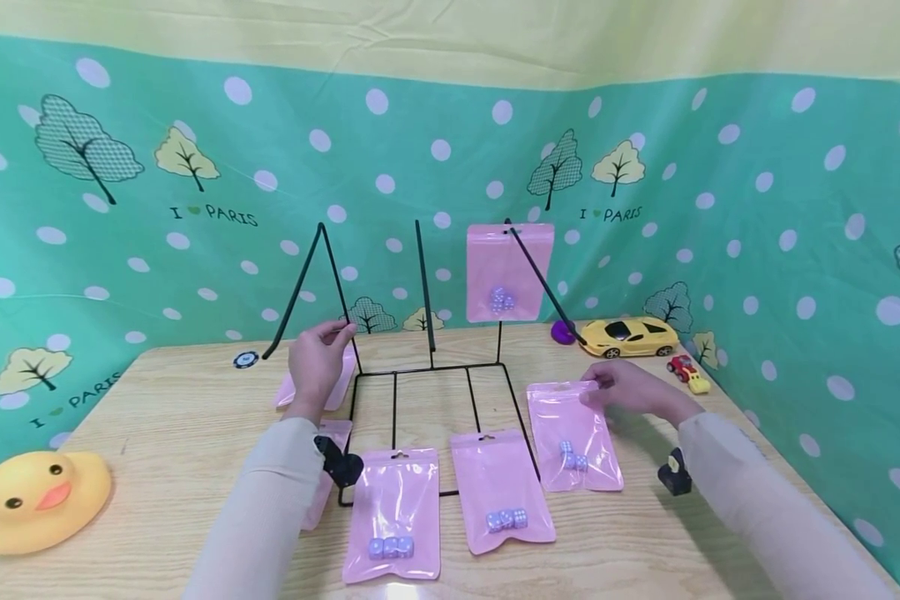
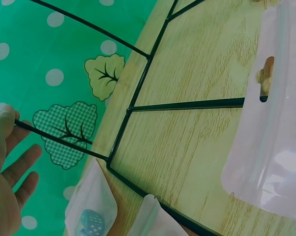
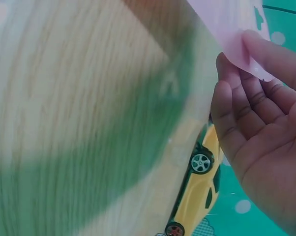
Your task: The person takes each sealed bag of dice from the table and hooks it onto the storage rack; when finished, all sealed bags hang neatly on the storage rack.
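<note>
- On the wooden table (image 1: 157, 417), our left hand (image 1: 317, 360) pinches the black wire display rack's (image 1: 420, 367) slanted peg, probably steadying it.
- Our right hand (image 1: 630, 390) pinches the top edge of a pink plastic pouch of dice (image 1: 573, 435), lifting it.

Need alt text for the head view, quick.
The right hand pinches the top corner of a pink bag of dice lying on the wooden table, while the left hand grips a slanted arm of the black wire rack, where one bag hangs.
</note>
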`<state>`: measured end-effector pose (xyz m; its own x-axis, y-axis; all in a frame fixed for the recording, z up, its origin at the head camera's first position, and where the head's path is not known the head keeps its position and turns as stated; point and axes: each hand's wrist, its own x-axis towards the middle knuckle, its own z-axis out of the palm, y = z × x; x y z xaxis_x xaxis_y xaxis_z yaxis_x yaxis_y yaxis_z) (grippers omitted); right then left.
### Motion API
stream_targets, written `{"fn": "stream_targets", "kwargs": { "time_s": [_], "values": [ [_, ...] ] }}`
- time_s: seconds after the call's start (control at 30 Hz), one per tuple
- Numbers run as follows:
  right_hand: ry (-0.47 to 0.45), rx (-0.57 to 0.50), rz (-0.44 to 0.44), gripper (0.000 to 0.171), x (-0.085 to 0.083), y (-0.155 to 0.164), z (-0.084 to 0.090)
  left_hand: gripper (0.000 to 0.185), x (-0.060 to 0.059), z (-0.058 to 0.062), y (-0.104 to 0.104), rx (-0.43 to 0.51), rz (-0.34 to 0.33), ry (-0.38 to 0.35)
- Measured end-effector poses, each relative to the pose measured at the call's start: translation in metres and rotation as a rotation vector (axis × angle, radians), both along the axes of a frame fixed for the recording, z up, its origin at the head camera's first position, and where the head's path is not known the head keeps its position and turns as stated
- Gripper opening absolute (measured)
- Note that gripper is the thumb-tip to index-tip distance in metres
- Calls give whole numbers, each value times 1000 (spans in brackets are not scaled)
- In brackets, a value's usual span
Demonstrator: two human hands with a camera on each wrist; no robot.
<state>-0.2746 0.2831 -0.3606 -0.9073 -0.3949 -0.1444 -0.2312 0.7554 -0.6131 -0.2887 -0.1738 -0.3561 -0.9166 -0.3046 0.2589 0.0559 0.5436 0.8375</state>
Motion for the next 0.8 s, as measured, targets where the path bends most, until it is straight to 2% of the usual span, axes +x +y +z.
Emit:
{"fn": "stream_targets", "kwargs": {
  "time_s": [0.3,0.5,0.63,0.8],
  "values": [
    [9,4,-17,15,7,7,8,36,-2,-1,-3,-9,-4,7],
    [7,-80,11,14,14,12,14,38,-3,0,-3,5,-21,-5],
    [-16,-136,24,21,18,14,18,39,-3,0,-4,19,-33,-4],
    [-33,-158,49,26,25,17,27,37,-2,0,-2,39,-35,11]
  ]
}}
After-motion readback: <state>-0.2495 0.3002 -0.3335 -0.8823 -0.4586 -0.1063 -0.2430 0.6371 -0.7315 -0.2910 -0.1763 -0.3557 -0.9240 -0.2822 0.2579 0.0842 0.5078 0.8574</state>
